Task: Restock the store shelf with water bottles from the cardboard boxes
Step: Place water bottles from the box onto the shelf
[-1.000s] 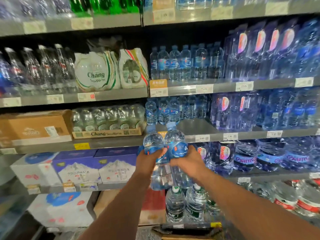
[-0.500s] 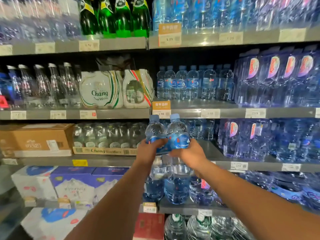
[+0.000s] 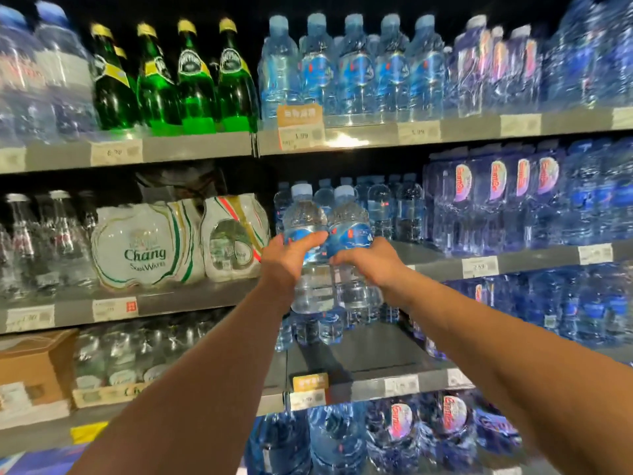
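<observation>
1. "Chang" is printed in green on the white shrink-wrapped pack (image 3: 145, 250).
2. "1.99" is shown on a price tag (image 3: 301, 136) on the upper shelf (image 3: 205, 149).
3. "5.99" is shown on a second price tag (image 3: 418, 132) further right.
4. Other labels are blurred.

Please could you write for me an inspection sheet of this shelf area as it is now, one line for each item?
Surface: grey shelf, partly bare in front of small bottles.
Job's things: left bottle and right bottle, upright, side by side, held before the shelves.
Clutter: nothing seen.
Grippers: left hand grips the left bottle; right hand grips the right bottle, both at the label.
Cables: nothing seen.
Surroundings: green glass bottles upper left; Chang soda packs; wrapped water packs at right; cardboard box lower left; price tags on shelf edges.
</observation>
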A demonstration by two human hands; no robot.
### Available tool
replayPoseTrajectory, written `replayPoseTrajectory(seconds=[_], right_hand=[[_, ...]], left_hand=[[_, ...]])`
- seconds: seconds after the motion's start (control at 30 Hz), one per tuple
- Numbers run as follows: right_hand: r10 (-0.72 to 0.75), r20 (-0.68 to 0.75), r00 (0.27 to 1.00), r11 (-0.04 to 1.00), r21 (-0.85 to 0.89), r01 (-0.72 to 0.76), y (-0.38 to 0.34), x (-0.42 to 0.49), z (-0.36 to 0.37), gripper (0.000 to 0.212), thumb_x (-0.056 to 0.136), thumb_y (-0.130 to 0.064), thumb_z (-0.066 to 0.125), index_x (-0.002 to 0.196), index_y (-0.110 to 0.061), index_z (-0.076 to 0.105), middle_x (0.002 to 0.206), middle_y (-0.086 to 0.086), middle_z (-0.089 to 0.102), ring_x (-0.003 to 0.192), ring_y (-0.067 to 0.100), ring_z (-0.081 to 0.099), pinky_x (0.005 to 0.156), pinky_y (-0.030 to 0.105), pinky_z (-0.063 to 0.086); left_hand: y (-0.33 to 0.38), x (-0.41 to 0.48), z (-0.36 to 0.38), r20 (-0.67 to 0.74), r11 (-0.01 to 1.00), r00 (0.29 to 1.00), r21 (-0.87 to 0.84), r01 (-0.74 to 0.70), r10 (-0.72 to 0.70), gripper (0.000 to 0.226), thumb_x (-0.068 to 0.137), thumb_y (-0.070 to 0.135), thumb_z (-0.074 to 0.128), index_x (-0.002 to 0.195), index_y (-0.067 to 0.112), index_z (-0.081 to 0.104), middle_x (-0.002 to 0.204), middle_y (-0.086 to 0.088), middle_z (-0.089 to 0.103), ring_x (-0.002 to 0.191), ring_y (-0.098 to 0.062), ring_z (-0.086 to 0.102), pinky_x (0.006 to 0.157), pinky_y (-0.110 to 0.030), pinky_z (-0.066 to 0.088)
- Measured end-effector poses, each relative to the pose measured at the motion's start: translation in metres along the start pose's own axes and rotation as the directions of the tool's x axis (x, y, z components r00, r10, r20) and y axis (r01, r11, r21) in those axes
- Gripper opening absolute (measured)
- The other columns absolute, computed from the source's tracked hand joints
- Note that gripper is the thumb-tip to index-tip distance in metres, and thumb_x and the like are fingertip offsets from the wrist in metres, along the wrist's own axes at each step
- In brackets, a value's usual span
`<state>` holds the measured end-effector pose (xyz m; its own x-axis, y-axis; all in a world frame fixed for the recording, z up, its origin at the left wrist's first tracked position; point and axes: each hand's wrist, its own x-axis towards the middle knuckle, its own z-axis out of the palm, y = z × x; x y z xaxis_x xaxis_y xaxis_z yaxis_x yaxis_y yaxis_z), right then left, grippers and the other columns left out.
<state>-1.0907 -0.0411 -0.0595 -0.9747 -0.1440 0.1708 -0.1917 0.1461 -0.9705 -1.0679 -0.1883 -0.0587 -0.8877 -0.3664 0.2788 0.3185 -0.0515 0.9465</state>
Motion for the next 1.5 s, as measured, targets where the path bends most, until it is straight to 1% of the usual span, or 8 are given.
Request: replayPoseTrajectory(seconds=[0.23, 0.5, 0.67, 0.8, 0.97, 1.17, 1.4, 1.5], right_hand=[[0.003, 0.041, 0.999, 0.998, 0.059, -0.005, 0.001, 0.07, -0.022, 0.074, 0.068, -0.026, 0.078, 0.128, -0.006, 0.04, 0.11, 0.006, 0.057, 0.093, 0.021, 0.058, 0.069, 0.033, 0.044], [-0.09, 0.05, 0.995, 0.992, 0.096, 0.085, 0.012, 0.134, -0.022, 0.097, 0.064, -0.019, 0.082, 0.143, -0.012, 0.026, 0.13, 0.007, 0.049, 0.106, 0.024, 0.053, 0.082, 0.036, 0.043], [-0.085, -0.051, 0.995, 0.996, 0.011, 0.086, 0.023, 0.161, -0.005, 0.102, 0.063, -0.021, 0.084, 0.145, -0.013, 0.026, 0.144, 0.008, 0.039, 0.122, 0.029, 0.045, 0.086, 0.036, 0.039], [-0.074, -0.085, 0.994, 0.997, 0.02, 0.076, 0.029, 0.176, 0.014, 0.094, 0.06, -0.013, 0.086, 0.137, -0.011, 0.033, 0.13, 0.008, 0.051, 0.109, 0.027, 0.053, 0.084, 0.035, 0.043], [-0.037, -0.051, 0.998, 0.999, 0.026, 0.038, 0.037, 0.197, 0.028, 0.096, 0.06, -0.008, 0.087, 0.137, -0.008, 0.031, 0.132, 0.011, 0.05, 0.116, 0.031, 0.052, 0.097, 0.046, 0.044], [-0.058, 0.003, 0.998, 0.998, -0.002, 0.058, 0.049, 0.218, 0.041, 0.089, 0.07, -0.01, 0.08, 0.139, -0.015, 0.025, 0.127, 0.001, 0.047, 0.114, 0.026, 0.05, 0.091, 0.034, 0.041], [-0.015, -0.026, 1.0, 0.964, -0.264, 0.008, 0.054, 0.22, 0.037, 0.062, 0.065, -0.013, 0.081, 0.115, -0.007, 0.045, 0.107, 0.009, 0.058, 0.092, 0.025, 0.056, 0.072, 0.032, 0.045], [-0.042, -0.049, 0.998, 0.956, -0.292, 0.026, 0.053, 0.223, 0.041, 0.065, 0.064, -0.019, 0.086, 0.115, -0.007, 0.047, 0.107, 0.008, 0.059, 0.089, 0.022, 0.055, 0.073, 0.028, 0.044]], left_hand=[[-0.002, 0.049, 0.035, -0.052, 0.988, 0.991, 0.096, -0.122, 0.127, 0.022, 0.065, 0.026, 0.084, 0.079, 0.021, 0.068, 0.066, 0.017, 0.07, 0.057, 0.005, 0.064, 0.049, -0.01, 0.045], [-0.01, 0.102, 0.055, -0.173, 0.975, 0.964, 0.133, -0.18, 0.202, 0.034, 0.063, 0.024, 0.086, 0.089, 0.008, 0.071, 0.071, 0.006, 0.072, 0.061, -0.004, 0.067, 0.053, -0.018, 0.049], [-0.02, 0.138, 0.045, -0.187, 0.966, 0.971, 0.235, -0.104, 0.15, 0.044, 0.061, 0.027, 0.088, 0.095, 0.012, 0.064, 0.087, 0.003, 0.067, 0.082, -0.018, 0.065, 0.064, -0.021, 0.05], [-0.028, 0.163, 0.038, -0.213, 0.923, 0.976, 0.382, 0.036, 0.05, 0.098, 0.061, 0.034, 0.087, 0.141, 0.007, 0.038, 0.138, -0.008, 0.049, 0.125, -0.028, 0.048, 0.1, -0.035, 0.041], [-0.046, 0.181, 0.031, -0.155, 0.952, 0.987, 0.307, 0.008, 0.042, 0.047, 0.064, 0.01, 0.086, 0.101, 0.014, 0.056, 0.088, 0.006, 0.063, 0.092, -0.021, 0.061, 0.07, -0.019, 0.046], [-0.057, 0.192, 0.034, -0.183, 0.98, 0.983, 0.195, 0.028, 0.008, 0.091, 0.071, 0.01, 0.081, 0.146, 0.009, 0.03, 0.14, -0.012, 0.046, 0.108, -0.015, 0.049, 0.078, -0.013, 0.041], [-0.066, 0.187, 0.035, -0.355, 0.935, 0.925, 0.356, 0.001, 0.134, 0.051, 0.07, 0.018, 0.082, 0.1, 0.016, 0.041, 0.083, 0.007, 0.052, 0.065, -0.004, 0.05, 0.048, -0.009, 0.035], [-0.071, 0.189, 0.031, -0.371, 0.903, 0.922, 0.424, 0.067, 0.106, 0.047, 0.07, 0.012, 0.08, 0.099, 0.016, 0.044, 0.089, 0.003, 0.056, 0.064, 0.0, 0.05, 0.04, -0.01, 0.037]])
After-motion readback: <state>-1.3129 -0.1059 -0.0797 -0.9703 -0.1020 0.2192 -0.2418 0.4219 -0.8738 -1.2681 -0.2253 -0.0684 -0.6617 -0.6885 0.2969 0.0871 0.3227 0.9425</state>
